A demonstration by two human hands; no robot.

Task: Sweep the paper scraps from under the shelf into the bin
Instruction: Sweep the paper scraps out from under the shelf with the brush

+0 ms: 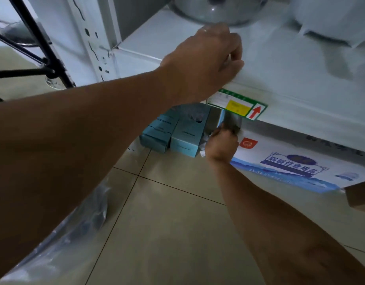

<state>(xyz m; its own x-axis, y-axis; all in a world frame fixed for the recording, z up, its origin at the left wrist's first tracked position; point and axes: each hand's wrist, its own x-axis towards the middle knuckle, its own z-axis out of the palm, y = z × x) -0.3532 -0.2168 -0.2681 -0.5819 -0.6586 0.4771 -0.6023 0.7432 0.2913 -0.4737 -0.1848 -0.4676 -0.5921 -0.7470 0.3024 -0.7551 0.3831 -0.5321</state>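
From the head camera, the paper scraps (203, 145) show as a small white crumpled cluster on the floor under the shelf (280, 79), just at the 9 o'clock side of the right hand (222, 146); they are too small and blurred to count or to give a long axis, though one small white piece lies just below the rest. The right arm enters from 5 o'clock and stretches toward 11 o'clock, its hand low at the gap beneath the shelf edge, fingers curled together around something dark and shiny that cannot be made out. The left arm comes in from 8 o'clock, rising toward 1 o'clock, and the left hand (206, 64) rests palm down on the front lip of the shelf, its fingers bent over the edge and close together, thumb below. A green-bordered label (239, 104) with one red arrow pointing up hangs from that edge. Two teal boxes (173, 134) stand side by side under the shelf at 9 o'clock from the scraps, touching each other. One white printed carton (290, 161) lies at 3 o'clock from the right hand. Clear plastic film (74, 229) lies along the tiled floor (167, 223) at 7 o'clock.
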